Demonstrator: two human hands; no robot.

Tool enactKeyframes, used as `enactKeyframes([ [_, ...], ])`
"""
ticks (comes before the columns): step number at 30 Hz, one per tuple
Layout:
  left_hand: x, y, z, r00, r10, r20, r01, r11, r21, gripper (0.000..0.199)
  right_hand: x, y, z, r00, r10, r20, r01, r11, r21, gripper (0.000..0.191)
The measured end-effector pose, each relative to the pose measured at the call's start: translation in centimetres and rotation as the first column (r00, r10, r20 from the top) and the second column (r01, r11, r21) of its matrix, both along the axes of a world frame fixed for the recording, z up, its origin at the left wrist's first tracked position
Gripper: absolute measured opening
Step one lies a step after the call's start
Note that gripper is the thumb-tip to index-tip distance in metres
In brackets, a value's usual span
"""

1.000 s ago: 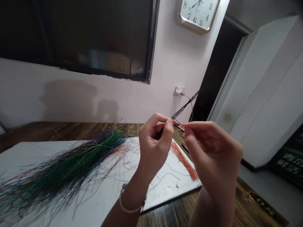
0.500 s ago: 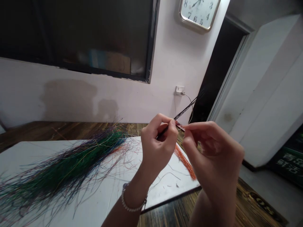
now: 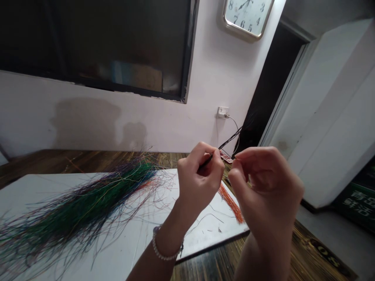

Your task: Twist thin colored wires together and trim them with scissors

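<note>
Surface: white board on wooden tabletop, carrying multicoloured wires;
Left hand: pinching black wires;
Right hand: curled, holding nothing, just beside small red board

the small red piece — too small to identify

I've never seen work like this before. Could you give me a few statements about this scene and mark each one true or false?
1. The left hand pinches thin dark wires. True.
2. The beaded bracelet is on the right wrist. False: it is on the left wrist.
3. Orange wires lie on a white board, to the right of a heap of multicoloured wires. True.
4. The wall clock is round. False: its frame is a rounded square.
5. The right hand's fingertips are close to a small red piece. True.
</note>
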State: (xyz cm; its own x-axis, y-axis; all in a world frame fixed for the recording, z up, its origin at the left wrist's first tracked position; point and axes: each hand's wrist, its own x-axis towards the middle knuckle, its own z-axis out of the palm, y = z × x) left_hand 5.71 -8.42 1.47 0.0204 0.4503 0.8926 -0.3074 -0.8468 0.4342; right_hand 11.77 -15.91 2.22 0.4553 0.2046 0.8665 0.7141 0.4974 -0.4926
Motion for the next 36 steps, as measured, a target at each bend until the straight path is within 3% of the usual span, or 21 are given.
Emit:
enactKeyframes([
  [15,0.3,1.0,-0.5,0.954,0.299,-0.019,-0.289,0.934,0.208,0.012,0.1,-0.3,0.2,1.000,0.020,-0.014,-0.021,0.995,-0.093,0.026],
  [22,0.3,0.7,-0.5,0.939,0.336,-0.066,-0.311,0.918,0.247,0.013,0.2,-0.4,0.0,1.000,0.013,0.009,-0.012,0.994,-0.106,0.027],
  [26,0.4,0.3,-0.6,0.964,0.246,-0.097,-0.226,0.957,0.182,0.011,0.3,-0.1,0.2,1.000,0.011,-0.003,-0.011,0.999,-0.046,0.023],
  [30,0.3,-0.1,-0.3,0.996,-0.005,-0.090,0.004,1.000,-0.002,0.016,0.2,0.6,0.3,1.000,0.000,-0.030,0.002,0.998,0.058,0.020],
  [33,0.0,-0.4,0.1,0.979,-0.185,-0.089,0.172,0.976,-0.131,0.022,0.1,1.3,0.4,0.994,-0.096,-0.059,0.105,0.980,0.169,0.019],
  [36,-0.3,-0.3,0.5,0.954,-0.288,-0.089,0.264,0.940,-0.216,0.023,0.1,2.0,0.4,0.980,-0.173,-0.102,0.195,0.944,0.266,0.017],
])
